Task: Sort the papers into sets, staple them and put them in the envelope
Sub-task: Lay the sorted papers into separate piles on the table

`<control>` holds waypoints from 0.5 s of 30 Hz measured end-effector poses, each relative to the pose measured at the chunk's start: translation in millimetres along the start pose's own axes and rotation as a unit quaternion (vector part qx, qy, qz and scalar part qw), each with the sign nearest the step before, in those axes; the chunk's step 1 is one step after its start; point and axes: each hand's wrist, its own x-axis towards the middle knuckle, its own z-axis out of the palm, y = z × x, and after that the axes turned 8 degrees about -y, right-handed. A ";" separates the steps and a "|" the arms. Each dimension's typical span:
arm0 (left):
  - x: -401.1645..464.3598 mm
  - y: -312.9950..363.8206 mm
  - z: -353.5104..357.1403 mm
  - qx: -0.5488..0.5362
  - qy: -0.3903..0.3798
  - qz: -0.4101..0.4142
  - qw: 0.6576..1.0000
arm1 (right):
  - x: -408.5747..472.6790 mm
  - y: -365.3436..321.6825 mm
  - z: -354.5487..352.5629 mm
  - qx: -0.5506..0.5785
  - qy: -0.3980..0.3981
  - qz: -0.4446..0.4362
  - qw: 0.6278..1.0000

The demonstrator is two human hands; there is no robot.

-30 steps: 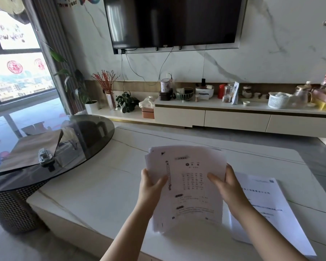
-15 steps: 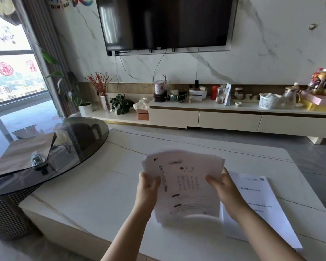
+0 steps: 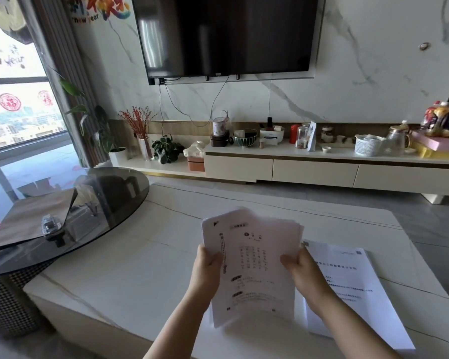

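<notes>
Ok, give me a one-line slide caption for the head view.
Both hands, left hand and right hand, hold a fanned stack of white printed papers above the white marble table.

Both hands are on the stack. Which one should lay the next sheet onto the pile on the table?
Right hand, probably: the pile on the table lies directly beside it, while the left hand grips the stack on its far edge.

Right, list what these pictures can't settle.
Head view only:
- Fanned stack of white printed papers: sheet count hidden by overlap; print too small and blurred.
- Flat white printed sheets on the marble table: left part hidden by the right hand.
- Small clear stapler-like object on the brown envelope: too small to identify.
</notes>
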 end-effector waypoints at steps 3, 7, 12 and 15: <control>3.8 2.1 -2.1 -0.008 0.026 0.007 1.000 | 1.4 -5.9 -0.7 0.022 0.029 -0.013 0.999; -1.8 -8.0 -0.9 -0.028 -0.002 -0.024 0.999 | -2.0 10.6 2.5 0.029 0.017 0.017 0.999; 3.6 -10.4 0.8 -0.030 0.021 0.002 0.999 | 2.5 14.9 1.0 0.033 0.012 -0.006 0.999; 7.0 -7.2 -4.9 -0.054 0.015 0.031 0.998 | 6.3 7.3 -2.6 0.053 0.026 -0.027 0.998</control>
